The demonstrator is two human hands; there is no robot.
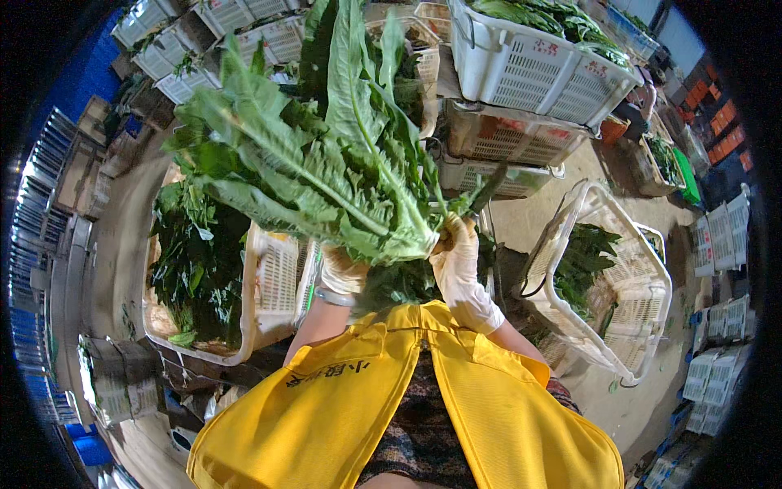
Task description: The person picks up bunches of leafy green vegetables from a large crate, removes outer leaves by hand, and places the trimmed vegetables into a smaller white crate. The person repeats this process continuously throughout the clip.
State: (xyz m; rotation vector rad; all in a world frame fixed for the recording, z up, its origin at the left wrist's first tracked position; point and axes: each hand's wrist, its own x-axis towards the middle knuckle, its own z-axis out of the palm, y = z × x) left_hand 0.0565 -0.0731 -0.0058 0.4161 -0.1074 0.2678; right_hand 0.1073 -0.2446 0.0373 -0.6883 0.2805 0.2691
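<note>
A large head of long-leaf lettuce [342,189] lies across my left hand [343,272], its leaves spreading up and to the left. That gloved hand is shut around its underside, with the fingers hidden by leaves. At the pale cut stem end, my right hand [462,272], also gloved, is closed with its stained fingers against the base. A dark, blurred knife blade [490,186] juts up and right from the right hand; its handle is mostly hidden. More dark green leaves [406,281] lie below the hands, in front of my yellow apron [317,415].
To the left stands a white plastic crate [247,305] of leafy greens. On the right, another crate [657,312] tilts, with some leaves inside. Stacked crates [544,73] rise ahead, the top one full of greens. A person's arm [649,101] shows at far right.
</note>
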